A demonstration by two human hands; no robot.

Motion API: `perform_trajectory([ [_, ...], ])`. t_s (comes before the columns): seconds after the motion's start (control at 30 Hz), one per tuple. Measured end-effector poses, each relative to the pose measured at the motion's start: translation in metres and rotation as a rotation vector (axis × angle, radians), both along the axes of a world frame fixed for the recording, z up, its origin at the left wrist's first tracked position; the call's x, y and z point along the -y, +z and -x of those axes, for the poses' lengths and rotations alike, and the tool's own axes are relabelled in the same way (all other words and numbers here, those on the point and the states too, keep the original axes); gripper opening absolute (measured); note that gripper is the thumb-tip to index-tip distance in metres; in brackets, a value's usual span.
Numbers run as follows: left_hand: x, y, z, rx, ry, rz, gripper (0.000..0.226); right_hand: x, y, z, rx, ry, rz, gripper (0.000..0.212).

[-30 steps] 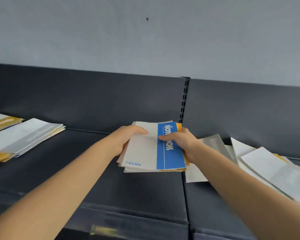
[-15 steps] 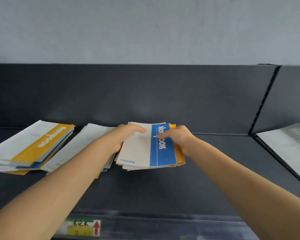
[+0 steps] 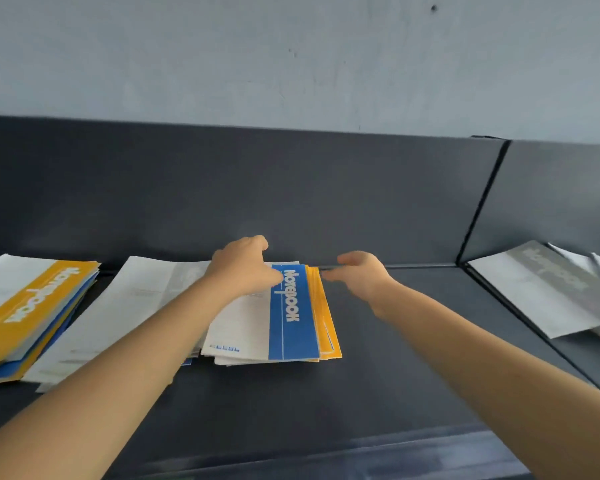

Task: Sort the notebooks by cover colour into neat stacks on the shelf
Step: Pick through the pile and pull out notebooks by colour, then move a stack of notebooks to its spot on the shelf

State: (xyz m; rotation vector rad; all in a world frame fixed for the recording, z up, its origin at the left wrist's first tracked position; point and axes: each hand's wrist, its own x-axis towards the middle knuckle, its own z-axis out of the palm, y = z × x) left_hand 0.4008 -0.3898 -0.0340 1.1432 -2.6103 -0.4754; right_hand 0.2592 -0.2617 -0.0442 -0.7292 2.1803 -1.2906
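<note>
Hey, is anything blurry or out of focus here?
Head view: the right hand is smeared by motion; lettering on the blue notebook reads sharp; the grey notebook at the right edge looks soft; the front lip of the shelf is a pale blur.

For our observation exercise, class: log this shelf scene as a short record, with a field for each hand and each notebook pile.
left hand: rests on the middle stack, grip unclear
right hand: open, beside that stack's right edge
middle stack: blue band on top, yellow covers beneath
left stack: yellow band on top, blue covers below
between them: grey-white notebook, flat
right bay: grey notebooks, loosely piled
</note>
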Motion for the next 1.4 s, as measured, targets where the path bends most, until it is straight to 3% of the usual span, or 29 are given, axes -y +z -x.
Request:
perform_trajectory([
  [0.17,-0.055,0.002,0.053,0.091,-0.139,0.096,0.055,-0.053,0.008,0.048,-0.066,-0.057,-0.042,0.055],
  [0.53,-0.221,-0.005,0.226,0.172,-0.169,-0.013,0.061,-0.214,0.027,0.195,-0.448,-0.117,-0.168,0.048],
  [0.6,-0.238,-0.005,0.248,0.158,-0.162,-0.048,0.061,-0.233,0.031,0.222,-0.528,-0.130,-0.236,0.043],
  [0.7,-0.262,-0.001,0.277,0.129,-0.163,-0.080,0.057,-0.256,0.035,0.263,-0.596,-0.121,-0.408,0.016],
  [0.73,-0.267,0.000,0.285,0.128,-0.162,-0.090,0.051,-0.260,0.034,0.273,-0.597,-0.113,-0.473,0.018],
  [0.8,-0.271,-0.002,0.299,0.122,-0.152,-0.104,0.038,-0.265,0.029,0.287,-0.582,-0.075,-0.596,0.031],
  [0.93,-0.267,-0.004,0.319,0.159,-0.160,-0.121,0.045,-0.265,0.016,0.301,-0.534,-0.026,-0.652,0.046],
  [1.07,-0.258,0.001,0.332,0.138,-0.173,-0.210,0.048,-0.255,0.020,0.311,-0.355,-0.031,-0.372,0.027],
  [1.17,-0.255,0.004,0.345,-0.011,-0.177,-0.359,0.039,-0.259,0.039,0.322,-0.139,-0.082,-0.050,0.012],
  [1.23,-0.260,0.008,0.356,-0.138,-0.178,-0.496,0.038,-0.270,0.052,0.333,0.010,-0.126,0.093,0.013],
  [1.3,-0.269,0.014,0.369,-0.247,-0.170,-0.674,0.031,-0.286,0.060,0.347,0.098,-0.141,0.143,0.023],
  [1.37,-0.279,0.021,0.386,-0.342,-0.194,-0.784,0.014,-0.306,0.063,0.363,0.138,-0.096,0.053,0.027],
  [1.4,-0.284,0.022,0.396,-0.360,-0.199,-0.776,0.022,-0.317,0.063,0.371,0.139,-0.055,-0.032,0.022],
])
